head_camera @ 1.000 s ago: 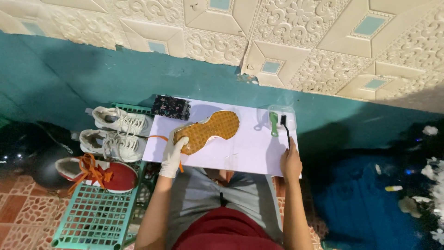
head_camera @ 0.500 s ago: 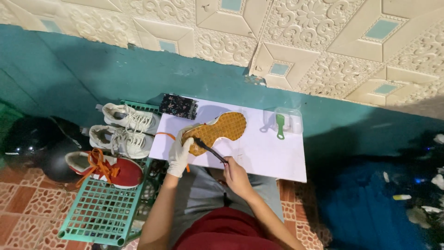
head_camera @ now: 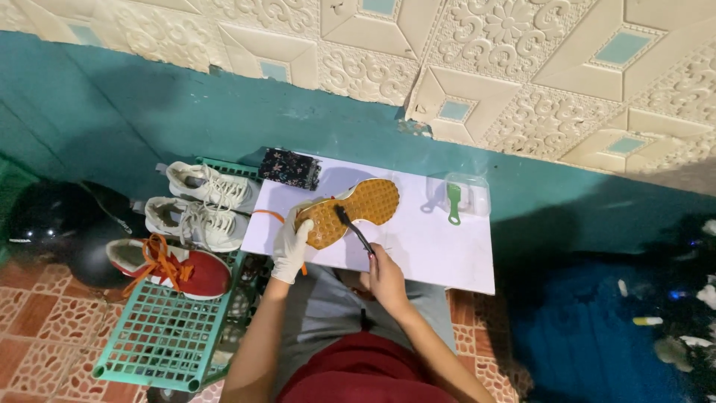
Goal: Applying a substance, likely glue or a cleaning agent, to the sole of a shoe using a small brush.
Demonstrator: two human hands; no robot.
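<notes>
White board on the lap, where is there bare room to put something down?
The white board is bare along its right end, below the green brush, and at its far edge right of the dark patterned pouch. The left half is crowded by the upturned shoe and both hands.

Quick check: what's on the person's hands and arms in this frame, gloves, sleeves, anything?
The left hand wears a thin white glove that ends at the wrist. The right hand is bare, with dark red polish on a fingernail. Both forearms are uncovered; no sleeves, watch or bands show.

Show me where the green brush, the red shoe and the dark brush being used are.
green brush (head_camera: 453, 203): head view, on its handle.
red shoe (head_camera: 195, 273): head view, on its toe.
dark brush (head_camera: 352, 227): head view, on its shaft.
</notes>
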